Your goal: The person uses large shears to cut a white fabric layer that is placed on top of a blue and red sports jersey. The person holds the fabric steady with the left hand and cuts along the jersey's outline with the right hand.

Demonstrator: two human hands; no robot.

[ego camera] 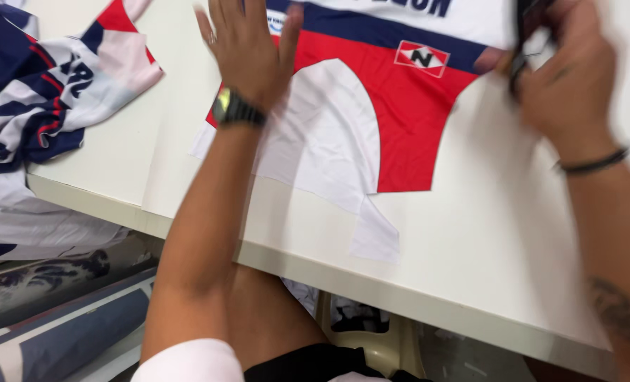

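Head view: a red, white and navy fabric panel [400, 106] lies flat on the white tabletop [470, 240], long axis running from the near edge to the far side, with a small white diamond-shaped label [421, 59] on its red field at upper right. The left hand [248, 49] rests on the panel's left part, grip released and fingers spread. The right hand [566, 78] is clenched on a dark object [523, 42] at the panel's right edge; a heap of matching fabric [39, 92] lies at far left.

Bright, even light — motion blur throughout.
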